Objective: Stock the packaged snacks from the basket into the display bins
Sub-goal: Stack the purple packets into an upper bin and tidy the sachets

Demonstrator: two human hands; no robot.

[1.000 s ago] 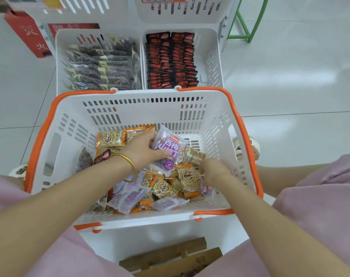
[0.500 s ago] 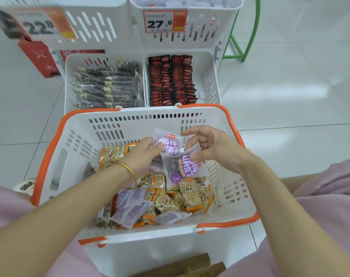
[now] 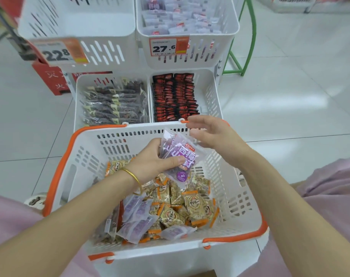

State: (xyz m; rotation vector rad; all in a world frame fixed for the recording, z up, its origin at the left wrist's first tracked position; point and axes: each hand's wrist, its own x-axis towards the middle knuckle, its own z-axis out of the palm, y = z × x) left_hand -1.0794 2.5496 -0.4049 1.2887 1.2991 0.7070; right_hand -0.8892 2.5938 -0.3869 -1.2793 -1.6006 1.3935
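A white basket with orange rim [image 3: 74, 140] sits in front of me, holding several orange-and-gold snack packets [image 3: 192, 204] and pale purple ones [image 3: 136, 218]. My left hand [image 3: 156, 158], with a gold bangle on its wrist, grips a small stack of purple snack packets [image 3: 182, 156] above the basket's far side. My right hand [image 3: 212, 132] hovers just right of that stack, fingers spread, holding nothing. The upper right display bin [image 3: 190, 54], tagged 27.6, holds similar purple packets.
The upper left bin [image 3: 102, 25] carries a 22.8 tag. Lower bins hold dark clear-wrapped packs [image 3: 114, 104] and red-black packs [image 3: 174, 96]. A green metal frame [image 3: 248, 37] stands to the right, a red sign [image 3: 50, 80] to the left, on grey tiled floor.
My right hand came up out of the basket, brought a purple packet to the left hand's stack, and has let go. Both hands have risen toward the bins as the view tilted up.
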